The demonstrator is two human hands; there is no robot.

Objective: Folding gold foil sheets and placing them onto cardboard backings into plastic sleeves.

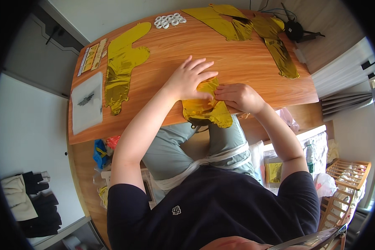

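A flat, crinkled gold foil balloon [200, 109] lies at the near edge of the wooden table [262, 68], its lower part hanging over toward my lap. Across its upper left part rests my left hand [188, 81], fingers spread and thumb stretched over the foil. At the balloon's right edge, my right hand [241, 96] has its fingers drawn together in a pinch on the foil. The exact fold between those fingertips is hidden.
Another flat gold balloon [125, 58] lies at the left, with more gold foil [221, 23] at the back right. White rings [169, 20] sit at the far edge. A translucent packet [87, 104] lies at the left edge, and a black stand [295, 30] occupies the far right corner.
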